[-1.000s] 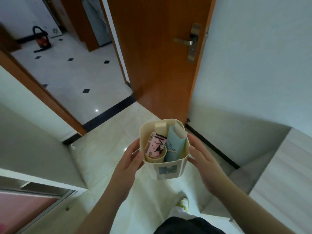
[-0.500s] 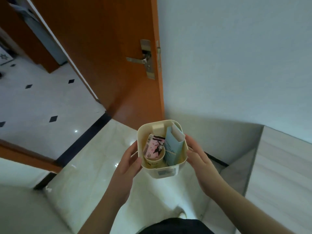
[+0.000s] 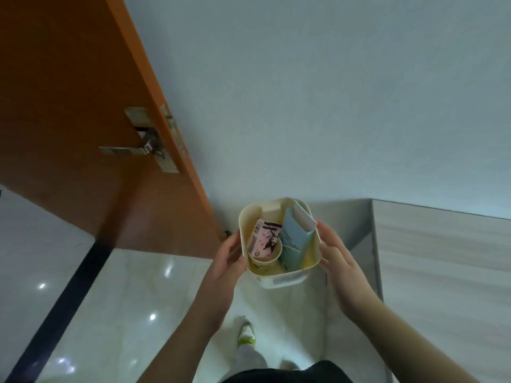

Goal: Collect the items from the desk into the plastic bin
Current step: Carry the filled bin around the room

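Note:
I hold a cream plastic bin (image 3: pixel 282 280) in front of me, above the floor. My left hand (image 3: pixel 224 265) presses its left wall and my right hand (image 3: pixel 341 268) presses its right wall. Inside stand a pink cartoon-printed carton (image 3: pixel 264 240) set in a beige paper cup (image 3: pixel 266 262), and a light blue packet (image 3: pixel 294 239) with a paler flap leaning at the right side.
An orange wooden door (image 3: pixel 83 106) with a metal handle (image 3: pixel 132 149) stands open at the left. A pale wall fills the top. A light wood desk (image 3: pixel 442 258) runs along the right. Glossy tiled floor (image 3: pixel 124 313) lies below, with my shoe (image 3: pixel 246 333) on it.
The view has swung to the right: the door and hallway slid left and the desk came further into view. Both hands kept the bin held in the same way.

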Action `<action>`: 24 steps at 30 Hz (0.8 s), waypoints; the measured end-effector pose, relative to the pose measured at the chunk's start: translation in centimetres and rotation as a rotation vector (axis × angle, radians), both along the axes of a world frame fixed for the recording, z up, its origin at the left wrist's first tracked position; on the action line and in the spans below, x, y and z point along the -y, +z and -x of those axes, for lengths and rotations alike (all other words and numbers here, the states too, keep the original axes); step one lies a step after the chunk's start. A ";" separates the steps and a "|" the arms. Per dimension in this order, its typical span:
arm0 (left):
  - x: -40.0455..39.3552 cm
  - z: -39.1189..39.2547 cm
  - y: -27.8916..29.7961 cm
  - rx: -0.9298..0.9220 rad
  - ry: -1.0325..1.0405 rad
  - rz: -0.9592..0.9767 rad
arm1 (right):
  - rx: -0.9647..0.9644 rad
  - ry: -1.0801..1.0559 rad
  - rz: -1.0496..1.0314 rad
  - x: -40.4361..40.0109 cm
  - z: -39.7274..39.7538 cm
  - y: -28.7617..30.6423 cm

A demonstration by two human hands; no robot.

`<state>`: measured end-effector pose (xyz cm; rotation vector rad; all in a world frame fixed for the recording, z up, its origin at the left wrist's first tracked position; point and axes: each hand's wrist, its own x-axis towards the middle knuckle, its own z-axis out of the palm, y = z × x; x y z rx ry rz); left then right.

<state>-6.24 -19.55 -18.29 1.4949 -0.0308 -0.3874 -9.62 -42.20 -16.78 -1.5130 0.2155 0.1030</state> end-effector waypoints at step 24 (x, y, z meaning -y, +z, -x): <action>18.2 -11.8 -2.8 -0.085 -0.754 -0.029 | -0.171 -0.677 0.015 11.6 -0.6 -1.7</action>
